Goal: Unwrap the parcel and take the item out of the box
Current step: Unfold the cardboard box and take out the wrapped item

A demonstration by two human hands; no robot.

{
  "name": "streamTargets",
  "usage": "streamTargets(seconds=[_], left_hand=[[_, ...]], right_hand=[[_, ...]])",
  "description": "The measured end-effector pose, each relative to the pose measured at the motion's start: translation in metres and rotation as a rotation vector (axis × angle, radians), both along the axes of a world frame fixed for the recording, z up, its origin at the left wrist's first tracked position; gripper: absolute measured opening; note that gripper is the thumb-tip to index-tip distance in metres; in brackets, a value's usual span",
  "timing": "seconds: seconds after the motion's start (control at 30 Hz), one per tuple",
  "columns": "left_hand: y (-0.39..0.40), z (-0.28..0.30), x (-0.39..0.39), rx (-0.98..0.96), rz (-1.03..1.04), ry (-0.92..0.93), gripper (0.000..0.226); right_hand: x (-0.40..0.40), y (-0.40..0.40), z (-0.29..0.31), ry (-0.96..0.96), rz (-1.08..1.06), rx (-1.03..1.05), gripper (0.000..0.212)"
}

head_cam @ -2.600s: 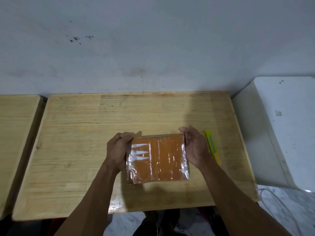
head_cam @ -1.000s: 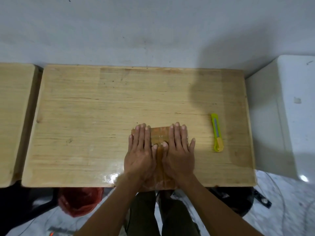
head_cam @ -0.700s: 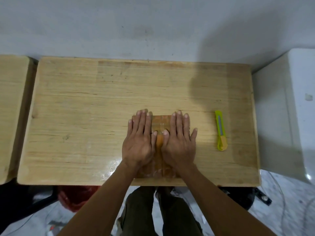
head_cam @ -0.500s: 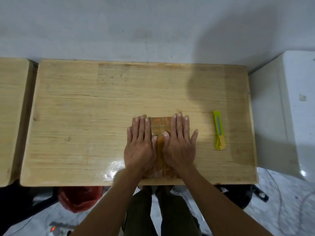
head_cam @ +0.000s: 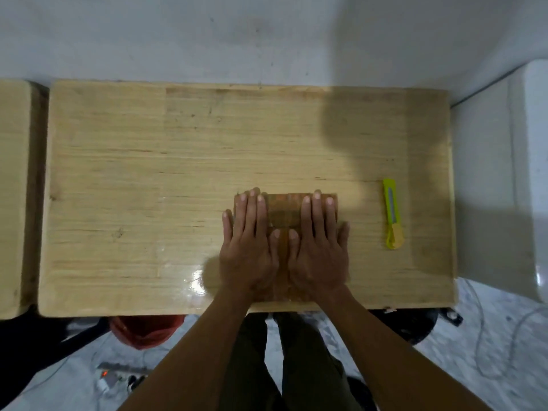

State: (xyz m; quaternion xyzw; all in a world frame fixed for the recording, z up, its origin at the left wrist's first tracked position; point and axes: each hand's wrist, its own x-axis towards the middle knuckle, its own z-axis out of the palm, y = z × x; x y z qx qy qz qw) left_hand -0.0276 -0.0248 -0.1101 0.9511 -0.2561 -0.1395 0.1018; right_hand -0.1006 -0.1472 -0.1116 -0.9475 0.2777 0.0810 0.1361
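The parcel (head_cam: 284, 215), an orange-brown box wrapped in clear plastic, lies flat on the wooden table (head_cam: 148, 173) near its front edge. My left hand (head_cam: 249, 250) rests palm down on the parcel's left half, fingers spread and straight. My right hand (head_cam: 318, 250) lies palm down on its right half in the same way. Both hands cover most of the parcel; only a strip between the fingers and the far edge shows. Neither hand grips anything.
A yellow-green utility knife (head_cam: 392, 215) lies on the table to the right of my right hand. A white appliance (head_cam: 530, 173) stands right of the table. A second wooden table (head_cam: 14, 197) adjoins on the left. A red bag (head_cam: 142, 330) sits on the floor.
Earlier I held the parcel up by its sides with both hands. It now lies flat on the table with both palms on top; in the last second the hands have barely moved.
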Motion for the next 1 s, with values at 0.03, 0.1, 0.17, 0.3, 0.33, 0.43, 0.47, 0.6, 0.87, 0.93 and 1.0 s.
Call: streamTargets(seconds=[0.03,0.1,0.17,0.3,0.33,0.43,0.47,0.6,0.87,0.93,1.0], left_hand=[[0.001,0.000,-0.001,-0.001,-0.003,0.002,0.067],[-0.002,0.000,0.002,-0.004,-0.005,0.020,0.067],[-0.001,0.001,0.000,-0.006,0.010,0.028,0.064],[0.017,0.006,-0.017,-0.062,0.194,0.080,0.058],[0.021,0.006,-0.022,-0.068,0.203,0.089,0.057],[0.023,0.005,-0.029,-0.142,0.203,0.143,0.057],[0.022,0.005,-0.028,-0.181,0.209,0.158,0.057],[0.022,0.012,-0.030,-0.340,0.249,0.215,0.057],[0.024,0.034,-0.036,-0.537,0.286,0.269,0.059],[0.024,0.052,-0.040,-0.533,0.270,0.236,0.057],[0.025,0.070,-0.047,-0.535,0.264,0.219,0.057]], right_hand=[[-0.001,0.000,0.000,-0.006,-0.002,-0.007,0.066],[0.001,0.000,0.001,-0.012,0.000,-0.014,0.065],[0.001,0.000,0.001,-0.012,-0.003,-0.009,0.064],[-0.012,0.005,0.009,-0.027,-0.146,0.000,0.062],[-0.017,0.008,0.010,-0.035,-0.193,0.008,0.062],[-0.026,0.014,0.010,-0.103,-0.253,0.044,0.061],[-0.026,0.014,0.010,-0.124,-0.253,0.060,0.061],[-0.028,0.009,0.012,-0.177,-0.257,0.188,0.061],[-0.036,-0.001,0.029,-0.324,-0.413,0.435,0.077],[-0.044,-0.006,0.035,-0.357,-0.419,0.448,0.080],[-0.054,-0.006,0.050,-0.374,-0.440,0.502,0.084]])
